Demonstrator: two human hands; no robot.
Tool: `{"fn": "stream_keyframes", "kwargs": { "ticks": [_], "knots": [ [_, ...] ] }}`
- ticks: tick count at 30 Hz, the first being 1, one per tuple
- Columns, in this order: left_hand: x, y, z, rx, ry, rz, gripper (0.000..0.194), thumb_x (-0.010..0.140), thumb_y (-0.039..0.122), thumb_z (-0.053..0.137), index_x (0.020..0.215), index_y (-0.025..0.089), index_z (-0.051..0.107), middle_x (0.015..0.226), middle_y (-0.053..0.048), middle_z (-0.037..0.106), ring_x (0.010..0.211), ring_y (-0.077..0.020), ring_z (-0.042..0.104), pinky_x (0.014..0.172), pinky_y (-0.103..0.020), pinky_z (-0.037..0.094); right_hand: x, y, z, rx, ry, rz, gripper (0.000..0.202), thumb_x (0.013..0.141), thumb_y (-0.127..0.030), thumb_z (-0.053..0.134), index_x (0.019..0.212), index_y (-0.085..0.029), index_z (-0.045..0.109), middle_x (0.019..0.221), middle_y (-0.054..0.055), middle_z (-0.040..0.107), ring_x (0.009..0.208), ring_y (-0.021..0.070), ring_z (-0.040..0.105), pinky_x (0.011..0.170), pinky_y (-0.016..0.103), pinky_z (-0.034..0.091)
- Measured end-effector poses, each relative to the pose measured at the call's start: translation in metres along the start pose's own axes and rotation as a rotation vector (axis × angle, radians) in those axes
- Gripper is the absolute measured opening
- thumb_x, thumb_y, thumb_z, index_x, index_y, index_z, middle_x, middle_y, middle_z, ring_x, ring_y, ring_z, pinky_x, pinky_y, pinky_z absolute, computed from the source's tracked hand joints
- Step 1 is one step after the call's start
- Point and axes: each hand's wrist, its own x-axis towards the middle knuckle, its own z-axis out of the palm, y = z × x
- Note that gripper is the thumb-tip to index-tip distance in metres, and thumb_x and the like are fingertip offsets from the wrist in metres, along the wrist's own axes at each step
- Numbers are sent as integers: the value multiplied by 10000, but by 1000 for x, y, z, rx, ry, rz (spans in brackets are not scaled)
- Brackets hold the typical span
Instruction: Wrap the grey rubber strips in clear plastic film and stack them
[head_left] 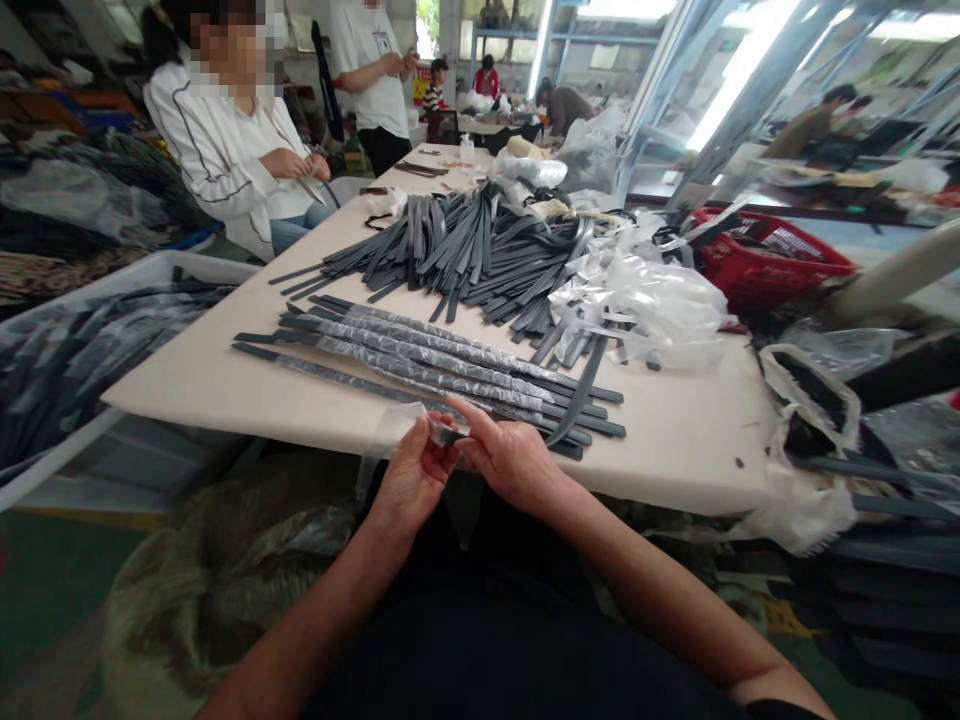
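Observation:
At the table's near edge, my left hand (412, 472) pinches the mouth of a clear plastic sleeve (384, 440), whose loose part hangs to the left. My right hand (517, 462) grips a dark grey strap (583, 398), its index finger stretched forward. The strap's tip shows between both hands, at the sleeve's mouth; how far in it sits I cannot tell. Behind the hand the strap curves up toward the back right. Just beyond my hands lie several straps in clear sleeves (420, 350), side by side. Farther back is a big pile of bare grey straps (480, 245).
Crumpled clear plastic (645, 300) lies right of the pile, beside a red basket (772, 255). A white bin (187, 465) holding sleeved straps stands at the left. A person in a white jacket (217, 150) sits across the table's left side (172, 375). A sack (202, 590) is below.

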Motion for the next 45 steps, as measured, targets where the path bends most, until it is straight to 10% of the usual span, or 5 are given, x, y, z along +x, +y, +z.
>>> {"fn": "stream_keyframes", "kwargs": {
  "ticks": [17,22,30,38,45],
  "knots": [
    [10,1,-8,65,52,234,345,512,276,945,737,154,714,752,-14,734,653,-119,669,616,-212,557,-8,49,-14,-9,39,-4,508,889,-157,565,1393,-206,527,858,70,753,773,237,712,694,300,508],
    [6,-11,7,62,7,168,214,659,209,872,793,130,726,822,-64,756,697,-143,700,640,-217,572,10,26,-22,-44,51,-118,490,877,-166,611,1356,-253,560,893,61,761,799,233,717,721,291,502],
    [7,72,-1,-95,209,322,247,925,24,486,876,157,688,746,-15,746,600,-97,685,537,-176,557,-37,35,-74,18,77,-31,494,901,-245,579,1389,-306,529,778,10,757,590,184,685,524,236,420],
    [-36,4,-3,52,104,45,149,714,92,789,835,148,720,779,-39,751,653,-150,705,558,-218,578,-40,-25,-57,192,8,3,546,864,-153,545,1387,-307,522,942,25,782,805,231,741,708,275,520],
    [-33,52,-17,-16,222,259,140,758,27,705,834,145,712,750,-24,748,607,-126,689,515,-192,548,-67,-2,-67,426,-150,54,525,933,-230,511,1448,-310,444,744,-35,728,656,161,678,644,238,496]
  ]
}}
